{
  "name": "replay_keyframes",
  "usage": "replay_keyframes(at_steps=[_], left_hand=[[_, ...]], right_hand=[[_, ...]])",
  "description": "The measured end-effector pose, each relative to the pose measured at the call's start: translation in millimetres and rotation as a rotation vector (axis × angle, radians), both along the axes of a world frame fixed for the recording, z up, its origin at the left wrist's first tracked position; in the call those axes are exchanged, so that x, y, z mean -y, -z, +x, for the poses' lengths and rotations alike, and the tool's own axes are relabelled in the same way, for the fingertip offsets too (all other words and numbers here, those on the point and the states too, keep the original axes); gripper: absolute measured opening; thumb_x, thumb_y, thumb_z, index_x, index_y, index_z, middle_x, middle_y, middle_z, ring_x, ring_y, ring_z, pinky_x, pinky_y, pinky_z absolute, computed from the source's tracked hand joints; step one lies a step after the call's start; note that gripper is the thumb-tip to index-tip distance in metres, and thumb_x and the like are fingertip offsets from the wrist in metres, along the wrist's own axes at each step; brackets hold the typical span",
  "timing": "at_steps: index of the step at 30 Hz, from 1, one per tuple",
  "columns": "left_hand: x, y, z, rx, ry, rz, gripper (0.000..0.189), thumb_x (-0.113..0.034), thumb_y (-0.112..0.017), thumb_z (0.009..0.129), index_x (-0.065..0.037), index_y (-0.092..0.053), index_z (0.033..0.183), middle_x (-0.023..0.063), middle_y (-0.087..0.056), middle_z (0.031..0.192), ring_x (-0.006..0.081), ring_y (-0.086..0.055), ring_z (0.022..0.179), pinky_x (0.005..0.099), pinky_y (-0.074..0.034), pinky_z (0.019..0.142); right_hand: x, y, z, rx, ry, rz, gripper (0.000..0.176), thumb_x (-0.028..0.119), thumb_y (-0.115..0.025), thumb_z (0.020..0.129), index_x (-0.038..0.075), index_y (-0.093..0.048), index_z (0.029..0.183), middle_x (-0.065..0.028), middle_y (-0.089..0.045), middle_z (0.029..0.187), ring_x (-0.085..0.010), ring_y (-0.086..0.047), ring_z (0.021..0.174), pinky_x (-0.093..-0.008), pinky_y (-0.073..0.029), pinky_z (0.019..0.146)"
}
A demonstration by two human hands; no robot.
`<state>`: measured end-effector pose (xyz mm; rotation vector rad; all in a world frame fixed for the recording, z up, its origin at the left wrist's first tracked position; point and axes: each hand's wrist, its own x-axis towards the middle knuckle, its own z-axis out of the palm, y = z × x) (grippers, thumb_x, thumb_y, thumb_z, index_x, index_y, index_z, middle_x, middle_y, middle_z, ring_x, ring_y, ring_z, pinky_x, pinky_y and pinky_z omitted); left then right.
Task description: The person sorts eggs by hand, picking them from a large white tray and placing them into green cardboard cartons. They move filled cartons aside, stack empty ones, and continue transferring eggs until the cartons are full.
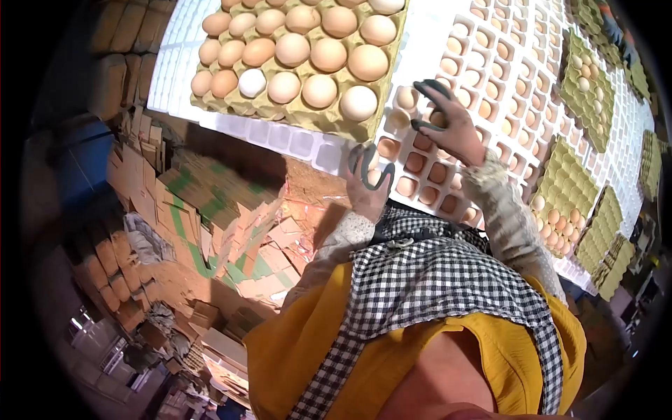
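Observation:
My left hand (pixel 367 194), its fingertips dark-coated, is at the near left edge of a white foam egg tray (pixel 428 201). Its fingers curl round an egg (pixel 373 160). Over the same tray, my right hand (pixel 453 127) has thumb and fingers apart. An egg (pixel 437 118) shows between them, apparently in a cell below. Brown eggs sit in many of the tray's square cells. To the left, a pulp egg tray (pixel 362 129) full of brown and pale eggs rests on white foam trays.
Farther right are partly filled pulp trays (pixel 565 183) and more foam trays. Flattened cardboard (pixel 210 189) and scraps cover the floor at left, near a blue container (pixel 82 157). Another person's gloved hand (pixel 613 29) appears at the upper right.

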<state>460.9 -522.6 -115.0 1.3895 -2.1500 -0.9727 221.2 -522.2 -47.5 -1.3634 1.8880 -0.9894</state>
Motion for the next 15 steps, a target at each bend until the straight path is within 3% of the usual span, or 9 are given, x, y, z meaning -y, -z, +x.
replay_keyframes(at_steps=[2, 4, 6, 8, 9, 10, 12, 13, 15], left_hand=[[-1.2, -12.9, 12.3, 0.011, 0.125, 0.128, 0.067, -0.021, -0.081, 0.069, -0.016, -0.054, 0.131, 0.0203, -0.044, 0.135, 0.0386, -0.054, 0.118, 0.0439, -0.049, 0.096], [0.5, -16.5, 20.2, 0.07, 0.322, 0.095, 0.068, -0.021, -0.08, 0.069, -0.017, -0.054, 0.132, 0.0165, -0.047, 0.133, 0.0373, -0.058, 0.112, 0.0419, -0.053, 0.09], [9.6, -28.9, 22.1, 0.058, 0.315, 0.206, 0.067, -0.021, -0.08, 0.069, -0.015, -0.054, 0.131, 0.0169, -0.049, 0.132, 0.0377, -0.057, 0.113, 0.0418, -0.051, 0.092], [12.8, -45.1, 29.1, 0.102, 0.197, 0.314, 0.072, -0.018, -0.079, 0.071, -0.007, -0.049, 0.136, 0.0211, -0.052, 0.13, 0.0399, -0.049, 0.123, 0.0469, -0.042, 0.104], [13.7, -43.5, 35.3, 0.013, 0.182, 0.218, 0.065, -0.015, -0.077, 0.074, -0.002, -0.051, 0.132, 0.0198, -0.054, 0.129, 0.0363, -0.052, 0.121, 0.0436, -0.045, 0.102], [12.4, -25.2, 44.6, -0.16, 0.107, 0.258, 0.055, -0.008, -0.074, 0.077, -0.001, -0.055, 0.128, 0.0173, -0.055, 0.128, 0.0283, -0.056, 0.116, 0.0364, -0.047, 0.097], [11.5, -18.5, 45.5, -0.48, -0.185, 0.531, 0.047, -0.004, -0.071, 0.08, 0.001, -0.057, 0.124, 0.0151, -0.055, 0.128, 0.0216, -0.058, 0.111, 0.0312, -0.047, 0.093], [14.3, -16.7, 45.5, -0.474, -0.273, 0.639, 0.047, -0.001, -0.069, 0.081, 0.001, -0.055, 0.126, 0.0142, -0.056, 0.128, 0.0191, -0.058, 0.11, 0.0307, -0.047, 0.092], [7.4, -5.1, 37.0, -0.432, -0.271, 0.439, 0.051, -0.002, -0.069, 0.08, 0.0, -0.053, 0.128, 0.0168, -0.054, 0.13, 0.0243, -0.057, 0.114, 0.0343, -0.046, 0.095]], right_hand=[[-15.2, 7.4, -2.3, 0.431, 0.218, -0.028, 0.053, 0.014, -0.069, 0.083, 0.004, -0.054, 0.133, -0.0084, -0.059, 0.126, -0.0143, -0.062, 0.093, -0.0291, -0.052, 0.083], [-25.6, 25.8, -11.8, 0.725, 0.411, 0.004, 0.044, 0.011, -0.063, 0.088, 0.001, -0.056, 0.13, -0.0068, -0.062, 0.12, -0.0133, -0.061, 0.095, -0.0279, -0.051, 0.082], [-26.8, 40.6, -27.5, 0.758, 0.513, 0.041, 0.037, 0.009, -0.059, 0.092, -0.002, -0.057, 0.127, -0.0068, -0.064, 0.112, -0.0143, -0.061, 0.093, -0.0267, -0.05, 0.082], [-20.6, 34.0, -43.4, 0.994, 0.516, -0.01, 0.035, 0.012, -0.058, 0.093, -0.002, -0.058, 0.126, -0.0069, -0.064, 0.112, -0.0136, -0.06, 0.096, -0.0263, -0.049, 0.085], [-9.8, 33.1, -47.7, 0.752, 0.437, -0.09, 0.033, 0.014, -0.057, 0.095, -0.002, -0.06, 0.123, -0.0063, -0.063, 0.113, -0.0136, -0.058, 0.1, -0.0262, -0.047, 0.088], [4.5, 17.4, -42.9, 0.814, 0.458, -0.139, 0.032, 0.011, -0.059, 0.091, -0.002, -0.061, 0.12, -0.0049, -0.062, 0.114, -0.0126, -0.057, 0.102, -0.0267, -0.047, 0.088], [32.9, 23.4, -45.0, 0.507, 0.324, -0.197, 0.036, 0.009, -0.061, 0.086, 0.003, -0.062, 0.121, -0.0072, -0.062, 0.115, -0.0165, -0.057, 0.102, -0.0284, -0.047, 0.089], [45.1, 29.3, -40.9, 0.224, 0.281, -0.242, 0.038, 0.008, -0.061, 0.083, 0.006, -0.062, 0.122, -0.0093, -0.061, 0.117, -0.0199, -0.058, 0.103, -0.0305, -0.047, 0.091], [64.3, 48.6, -33.0, -0.131, 0.158, -0.321, 0.042, 0.009, -0.063, 0.082, 0.014, -0.062, 0.124, -0.0136, -0.056, 0.128, -0.0307, -0.055, 0.113, -0.0391, -0.043, 0.099]])
